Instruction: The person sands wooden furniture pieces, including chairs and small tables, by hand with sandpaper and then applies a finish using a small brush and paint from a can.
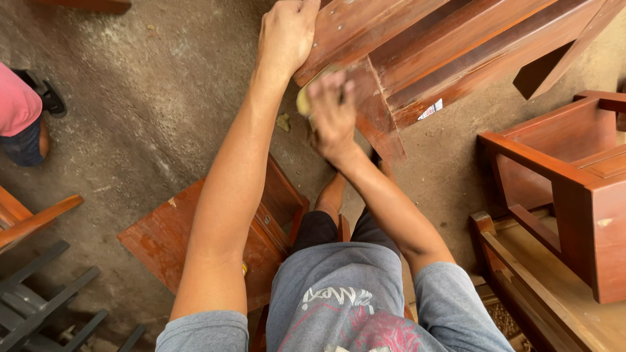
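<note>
My left hand (287, 32) lies flat, bracing the tipped reddish-brown wooden frame (417, 52) above my knees, while my right hand (331, 112) pinches a yellowish pad (304, 99) against its corner; I judge the rubbing mid-way, remaining surfaces unclear.

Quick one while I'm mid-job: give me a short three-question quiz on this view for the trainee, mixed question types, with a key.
1. True or false: the left hand rests flat on the reddish-brown wooden furniture piece.
2. What does the right hand hold? A) a hammer B) a small yellowish pad C) a paint can
3. Fill in: another person in a pink top is at the ______ edge of the view.

Key: 1 true; 2 B, pressed at the wood's corner, though motion blur hides what kind of pad it is; 3 left.
</note>
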